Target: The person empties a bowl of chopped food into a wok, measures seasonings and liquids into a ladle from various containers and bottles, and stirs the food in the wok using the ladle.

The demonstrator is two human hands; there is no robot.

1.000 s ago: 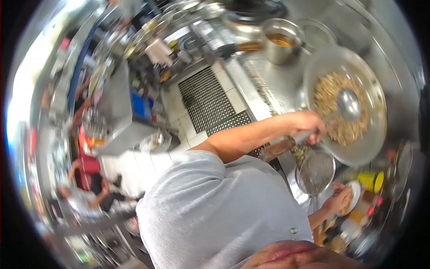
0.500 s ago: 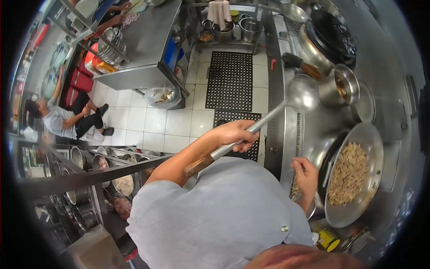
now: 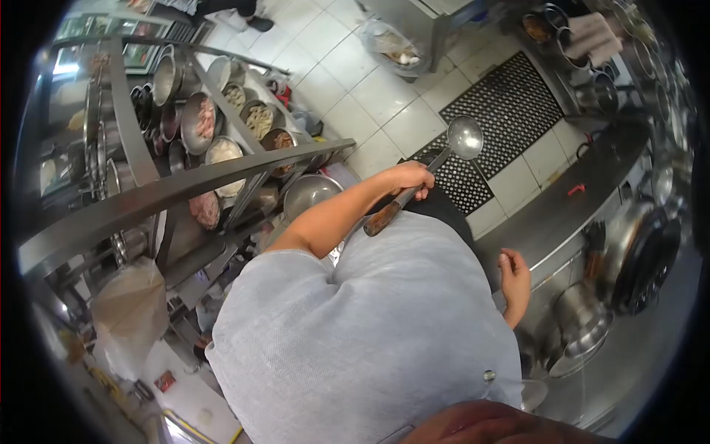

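My left hand (image 3: 412, 178) is wrapped round the handle of a long metal ladle (image 3: 465, 138). The ladle's wooden grip end points back toward my shirt, and its round bowl is out in front over the floor mat; nothing shows inside it. My right hand (image 3: 515, 275) hangs beside the steel stove counter (image 3: 592, 177) with fingers loosely bent and apart, holding nothing. A large steel bowl (image 3: 314, 194) lies just beyond my left forearm.
On my left, a metal rack rail (image 3: 200, 176) runs before several bowls of ingredients, including pale pieces (image 3: 224, 159). A lined bin (image 3: 392, 48) stands ahead by black mats (image 3: 510, 103). A steel pot (image 3: 583, 318) and black wok (image 3: 651, 259) are right.
My view and body have turned left, toward the rack. The ladle has swung away from the stove pots, over the floor. The pan of brown strips has left view.
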